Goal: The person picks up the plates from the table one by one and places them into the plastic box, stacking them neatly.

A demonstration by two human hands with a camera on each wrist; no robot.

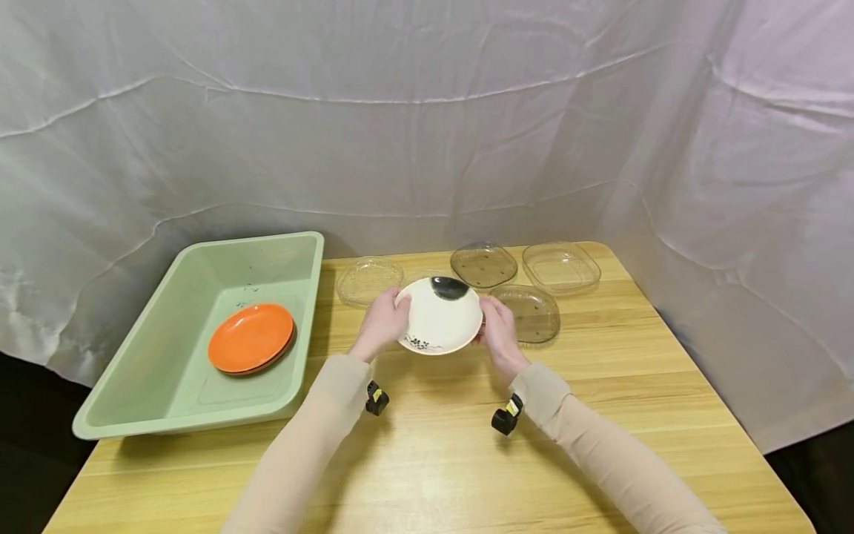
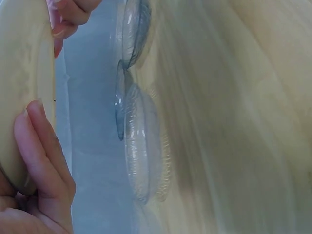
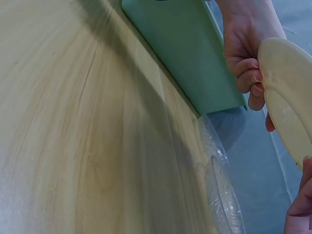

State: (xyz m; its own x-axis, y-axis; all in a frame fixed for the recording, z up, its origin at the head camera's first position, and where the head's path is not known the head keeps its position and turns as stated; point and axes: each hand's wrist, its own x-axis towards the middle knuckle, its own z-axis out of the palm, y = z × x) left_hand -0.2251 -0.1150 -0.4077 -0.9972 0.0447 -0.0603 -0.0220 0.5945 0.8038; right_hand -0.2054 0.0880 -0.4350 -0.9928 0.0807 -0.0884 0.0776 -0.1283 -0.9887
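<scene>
Both hands hold a round white plate (image 1: 440, 319) above the table, its face tilted toward me. The plate has a black patch at the far rim and small dark flowers at the near rim. My left hand (image 1: 383, 325) grips the left edge with the thumb on top. At the opposite edge, my right hand (image 1: 502, 332) pinches the rim. Both wrist views show the plate's pale underside (image 2: 19, 87) with fingers pressed against it. Behind the plate lie a smoky dish (image 1: 530, 315) and another smoky dish (image 1: 483, 265), flat on the table.
A pale green basin (image 1: 136, 356) stands at the left, holding stacked orange plates (image 1: 250, 337). One clear dish (image 1: 369, 280) lies beside the basin, another clear dish (image 1: 562, 267) at the back right. A grey cloth (image 1: 414, 148) hangs behind the wooden table (image 1: 427, 460).
</scene>
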